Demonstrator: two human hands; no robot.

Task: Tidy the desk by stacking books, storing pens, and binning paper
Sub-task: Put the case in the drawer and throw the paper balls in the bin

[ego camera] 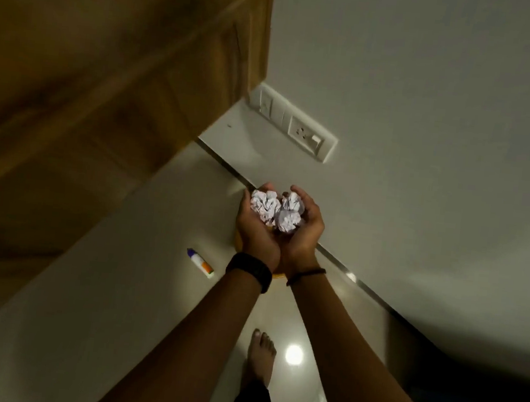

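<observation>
Three crumpled white paper balls (274,209) lie in my two cupped hands, held palms up over the floor. My left hand (254,229) cradles the larger ball, and my right hand (304,234) holds the two smaller ones. Directly beneath my hands and wrists, a yellow-orange round bin (277,274) shows only as thin slivers of rim; most of it is hidden. A black band sits on my left wrist, a thin dark bracelet on my right.
A white marker (200,263) with a purple cap and orange band lies on the pale tiled floor left of the bin. A wooden cabinet (107,69) rises at left. The white wall carries a socket panel (298,124). My bare foot (261,357) stands below.
</observation>
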